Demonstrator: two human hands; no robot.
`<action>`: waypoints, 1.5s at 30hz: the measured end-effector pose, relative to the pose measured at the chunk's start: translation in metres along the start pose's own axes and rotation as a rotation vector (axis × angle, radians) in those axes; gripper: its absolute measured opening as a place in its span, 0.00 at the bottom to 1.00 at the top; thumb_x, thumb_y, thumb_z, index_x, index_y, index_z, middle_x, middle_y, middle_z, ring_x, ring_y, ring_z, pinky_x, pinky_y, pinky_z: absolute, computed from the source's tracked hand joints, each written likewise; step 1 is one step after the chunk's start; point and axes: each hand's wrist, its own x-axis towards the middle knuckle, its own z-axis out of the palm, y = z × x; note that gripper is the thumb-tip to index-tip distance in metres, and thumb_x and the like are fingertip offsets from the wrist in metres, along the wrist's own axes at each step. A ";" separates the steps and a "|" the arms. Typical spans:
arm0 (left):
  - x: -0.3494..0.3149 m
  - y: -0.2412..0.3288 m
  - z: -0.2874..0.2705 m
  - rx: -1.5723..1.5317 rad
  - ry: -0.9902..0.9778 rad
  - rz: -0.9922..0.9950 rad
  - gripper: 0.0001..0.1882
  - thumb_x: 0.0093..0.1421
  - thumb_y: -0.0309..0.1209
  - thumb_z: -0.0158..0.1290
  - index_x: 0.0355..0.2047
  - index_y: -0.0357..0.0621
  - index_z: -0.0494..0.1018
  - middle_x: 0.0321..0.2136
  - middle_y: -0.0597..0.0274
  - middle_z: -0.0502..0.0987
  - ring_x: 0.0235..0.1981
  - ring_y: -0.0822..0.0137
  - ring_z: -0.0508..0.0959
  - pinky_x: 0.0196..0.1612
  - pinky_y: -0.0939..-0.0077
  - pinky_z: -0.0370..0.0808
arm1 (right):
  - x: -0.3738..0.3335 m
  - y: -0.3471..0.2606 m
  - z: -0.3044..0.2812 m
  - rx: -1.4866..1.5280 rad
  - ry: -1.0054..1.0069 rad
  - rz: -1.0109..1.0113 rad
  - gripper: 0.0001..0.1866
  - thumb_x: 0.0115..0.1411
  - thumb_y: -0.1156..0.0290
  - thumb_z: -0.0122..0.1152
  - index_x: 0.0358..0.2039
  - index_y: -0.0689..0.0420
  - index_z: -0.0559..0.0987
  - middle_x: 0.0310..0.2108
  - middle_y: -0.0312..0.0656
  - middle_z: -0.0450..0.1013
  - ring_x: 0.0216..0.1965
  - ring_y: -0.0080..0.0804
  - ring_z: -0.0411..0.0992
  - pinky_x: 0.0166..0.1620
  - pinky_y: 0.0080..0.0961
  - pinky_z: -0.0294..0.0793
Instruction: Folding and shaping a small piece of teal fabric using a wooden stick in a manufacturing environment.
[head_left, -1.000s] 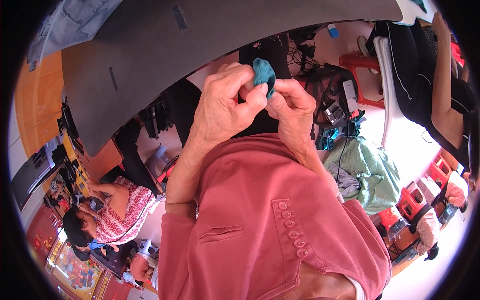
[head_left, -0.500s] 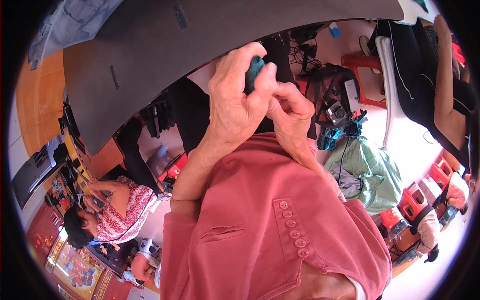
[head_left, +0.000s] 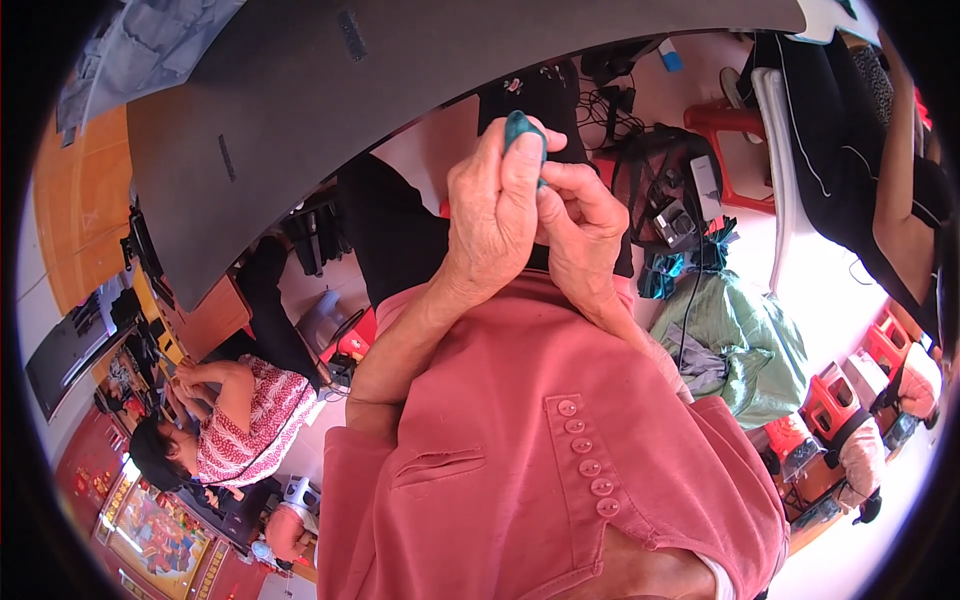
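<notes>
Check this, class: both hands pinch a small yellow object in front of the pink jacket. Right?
Not quite. The head view shows the object is teal, not yellow. Left hand and right hand do pinch it together in front of the pink jacket.

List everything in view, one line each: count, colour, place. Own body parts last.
small teal object: 1, teal, pinched at the fingers of both hands, upper centre
grey tabletop: 1, dark grey, across the top
red plastic stool: 1, red, upper right
green cloth bundle: 1, pale green, on the floor at right
black bag with devices: 1, black, right of the hands
seated person in patterned top: 1, red and white, lower left
person in black: 1, far right
pink garment: 1, pink, buttoned, lower centre
left hand: 1, gripping the teal object
right hand: 1, touching it from the right
</notes>
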 end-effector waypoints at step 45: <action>0.004 -0.007 0.001 0.010 0.032 -0.002 0.15 0.67 0.32 0.37 0.43 0.33 0.67 0.31 0.53 0.79 0.29 0.70 0.78 0.31 0.78 0.74 | 0.003 0.008 0.001 -0.257 -0.028 -0.172 0.14 0.60 0.82 0.50 0.46 0.59 0.64 0.23 0.35 0.72 0.22 0.13 0.66 0.23 0.10 0.64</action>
